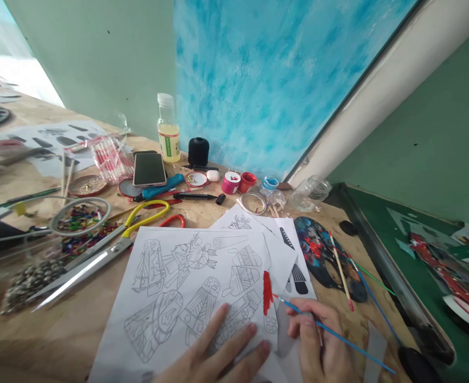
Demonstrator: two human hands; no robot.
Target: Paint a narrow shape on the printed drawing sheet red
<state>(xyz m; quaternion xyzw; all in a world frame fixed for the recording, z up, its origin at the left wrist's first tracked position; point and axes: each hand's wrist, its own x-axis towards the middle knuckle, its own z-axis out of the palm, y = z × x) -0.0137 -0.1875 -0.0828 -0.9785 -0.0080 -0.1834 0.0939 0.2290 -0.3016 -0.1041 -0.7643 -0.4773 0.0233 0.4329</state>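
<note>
My right hand [318, 335] pinches a thin blue paintbrush [338, 333], its tip at a patch of red paint [267, 292] on a printed drawing. Line drawings of patterned shapes cover the white paper sheet [138, 324] under my hands. My left hand [222, 354] lies on this sheet with its fingers spread, just left of the painted strip. More printed sheets [282, 255] lie partly underneath, toward the right. Beyond my right hand sits a dark paint palette [314, 250] smeared with red and blue, a wooden-handled brush [342, 271] resting across it.
Large yellow-handled scissors [98, 260] lie left of the paper, near piles of beads [30, 282]. Behind stand paint pots [247, 182], a glass jar [310, 194], a bottle of yellow liquid [168, 130] and a black thread spool [198, 152]. A phone [149, 169] lies at the back left.
</note>
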